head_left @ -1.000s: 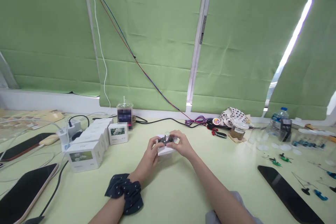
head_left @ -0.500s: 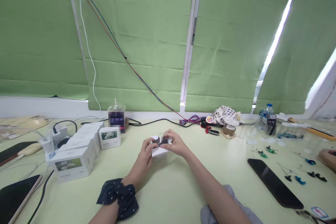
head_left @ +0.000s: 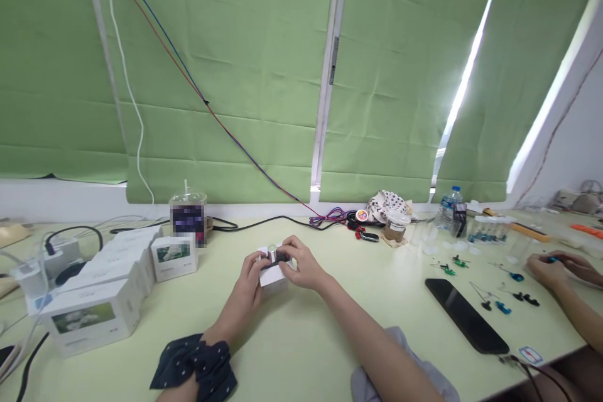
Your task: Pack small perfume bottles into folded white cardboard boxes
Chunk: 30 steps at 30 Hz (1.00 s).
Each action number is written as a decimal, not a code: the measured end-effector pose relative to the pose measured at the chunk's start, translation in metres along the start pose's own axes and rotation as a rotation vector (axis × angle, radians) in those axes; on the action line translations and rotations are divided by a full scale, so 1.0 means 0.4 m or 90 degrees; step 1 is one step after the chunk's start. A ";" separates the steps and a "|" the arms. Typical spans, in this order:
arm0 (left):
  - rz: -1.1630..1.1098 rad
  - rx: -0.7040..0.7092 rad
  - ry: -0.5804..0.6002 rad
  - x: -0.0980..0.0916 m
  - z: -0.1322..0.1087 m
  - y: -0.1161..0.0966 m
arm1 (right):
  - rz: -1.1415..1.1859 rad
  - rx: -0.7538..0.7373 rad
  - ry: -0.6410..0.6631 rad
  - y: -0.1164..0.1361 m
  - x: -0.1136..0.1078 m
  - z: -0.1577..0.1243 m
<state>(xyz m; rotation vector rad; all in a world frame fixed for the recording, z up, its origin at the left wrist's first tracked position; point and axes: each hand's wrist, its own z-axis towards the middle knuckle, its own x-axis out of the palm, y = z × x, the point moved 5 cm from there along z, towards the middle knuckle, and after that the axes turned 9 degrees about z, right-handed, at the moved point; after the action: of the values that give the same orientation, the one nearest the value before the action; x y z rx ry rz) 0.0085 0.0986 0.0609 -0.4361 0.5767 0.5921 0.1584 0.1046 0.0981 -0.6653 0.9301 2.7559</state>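
A small white box (head_left: 273,276) stands on the table in front of me, between my two hands. At its top sits a small black piece (head_left: 281,258), with a short silver cylinder with a pale greenish top (head_left: 272,254) rising upright from it. My left hand (head_left: 247,277) is closed at the left side, thumb and fingers pinching the black piece's edge. From the right, my right hand (head_left: 304,264) pinches the other edge, its thumb low and fingers behind. The fingers partly cover the black piece, so its exact kind is hard to make out.
To the left stand a row of white picture boxes (head_left: 89,314), a single similar box (head_left: 174,257) and a drink cup (head_left: 187,217). On the right lie a black phone (head_left: 464,314) and several small green and blue parts. A co-worker's hands (head_left: 551,270) are at the far right.
The whole view has shifted to the right, bringing more of the co-worker's hands into sight. My hands keep nearly the same grip on the black piece at the white box.
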 end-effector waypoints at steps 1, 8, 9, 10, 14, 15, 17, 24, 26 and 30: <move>-0.001 -0.001 0.004 0.002 0.000 0.001 | -0.007 -0.004 0.001 0.000 0.002 -0.001; -0.075 -0.018 -0.011 0.007 -0.008 0.001 | -0.013 -0.021 -0.006 -0.008 0.010 -0.020; -0.097 -0.021 -0.020 0.008 -0.010 0.002 | -0.022 -0.020 -0.002 -0.007 0.011 -0.023; -0.115 -0.031 -0.031 0.009 -0.013 0.004 | -0.034 -0.019 0.002 -0.007 0.013 -0.025; -0.145 -0.078 -0.040 0.019 -0.021 0.019 | -0.111 -0.022 0.035 0.003 0.019 -0.027; -0.144 -0.083 -0.038 0.021 -0.022 0.021 | -0.128 -0.024 0.043 0.005 0.020 -0.027; -0.139 -0.078 -0.033 0.023 -0.023 0.022 | -0.149 -0.024 0.056 0.007 0.022 -0.027; -0.091 -0.050 0.006 0.009 -0.013 -0.001 | -0.172 -0.010 0.081 0.011 0.025 -0.029; -0.063 -0.061 0.024 0.006 -0.011 -0.006 | -0.182 -0.009 0.090 0.011 0.028 -0.030; -0.044 -0.080 0.033 0.005 -0.012 -0.009 | -0.189 -0.004 0.090 0.006 0.029 -0.033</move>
<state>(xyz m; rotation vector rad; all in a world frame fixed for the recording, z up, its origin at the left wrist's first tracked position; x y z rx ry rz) 0.0103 0.0943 0.0569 -0.5895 0.5728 0.5542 0.1521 0.0947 0.0849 -0.9277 0.7759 2.4770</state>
